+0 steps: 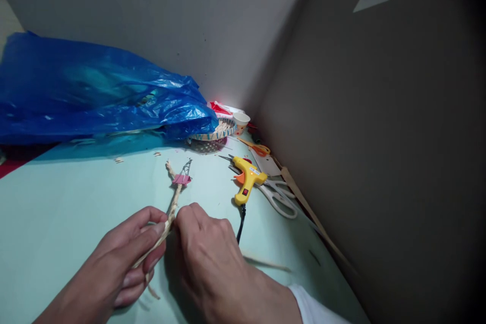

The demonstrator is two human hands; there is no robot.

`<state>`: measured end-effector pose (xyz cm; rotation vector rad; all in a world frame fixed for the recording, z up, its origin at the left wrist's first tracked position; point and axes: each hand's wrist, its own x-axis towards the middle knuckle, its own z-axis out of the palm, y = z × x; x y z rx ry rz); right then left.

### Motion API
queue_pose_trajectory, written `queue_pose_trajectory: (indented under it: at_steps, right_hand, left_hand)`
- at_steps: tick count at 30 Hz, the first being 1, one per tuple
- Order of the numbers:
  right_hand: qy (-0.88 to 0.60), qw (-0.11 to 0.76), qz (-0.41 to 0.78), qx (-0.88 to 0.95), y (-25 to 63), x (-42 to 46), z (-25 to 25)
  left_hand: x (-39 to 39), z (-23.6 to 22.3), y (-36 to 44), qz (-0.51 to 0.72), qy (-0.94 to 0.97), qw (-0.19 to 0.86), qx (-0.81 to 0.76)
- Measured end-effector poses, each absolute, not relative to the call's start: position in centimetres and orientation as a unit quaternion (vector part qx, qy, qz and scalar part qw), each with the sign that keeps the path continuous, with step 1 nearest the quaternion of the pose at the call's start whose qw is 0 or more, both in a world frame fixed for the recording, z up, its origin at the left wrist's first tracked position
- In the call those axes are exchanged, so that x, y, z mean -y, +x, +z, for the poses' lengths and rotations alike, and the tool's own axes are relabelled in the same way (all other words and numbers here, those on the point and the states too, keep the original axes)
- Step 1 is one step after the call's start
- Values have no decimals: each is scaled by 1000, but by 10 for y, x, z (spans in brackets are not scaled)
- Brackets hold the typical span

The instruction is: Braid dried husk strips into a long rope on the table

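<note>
A thin, cream-coloured braided cord (175,201) runs up from my hands, its far end gripped by a pink binder clip (181,179) on the table. My left hand (131,250) pinches the braid between thumb and fingers, and a loose strand end hangs below it. Close beside it, my right hand (208,253) is closed at the braid, its fingertips turned away from view. From under the right hand a pale strand (266,262) sticks out to the right.
A yellow glue gun (248,179) with a black cable lies right of the clip, over white-handled scissors (279,200). Orange-handled scissors (258,149), a paper cup (241,122) and a woven basket (216,134) stand behind. A blue plastic bag (94,91) fills the back left. Walls border the table.
</note>
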<state>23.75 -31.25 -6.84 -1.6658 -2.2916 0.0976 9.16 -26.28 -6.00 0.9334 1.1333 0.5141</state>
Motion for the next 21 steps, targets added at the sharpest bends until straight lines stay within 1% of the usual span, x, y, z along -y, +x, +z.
queue_pose_trajectory:
  at_steps: [3,7,9,11,14,18,21]
  right_hand:
    - [-579,156,81,797,237,311,-68]
    - [-584,250,204,744,243,309,-66]
    - [-574,290,242,726,245,309,-65]
    - [-576,301,254,717,246,309,-63]
    - [-592,291,247,710,245,309,-63]
    - [-624,281,241,689,239,310,-67]
    - [-622,314,244,674,235,310,-69]
  left_hand:
    - [263,-60,91,222,444,703,-509]
    - [264,-64,89,214,475,690,-502]
    - [264,-68,87,210,491,683,-498]
    - [262,-73,85,202,519,670,-491]
    - [259,-82,81,189,590,641,-452]
    - [256,-87,79,187,667,580,-428]
    - [256,-85,80,202,692,542,-433]
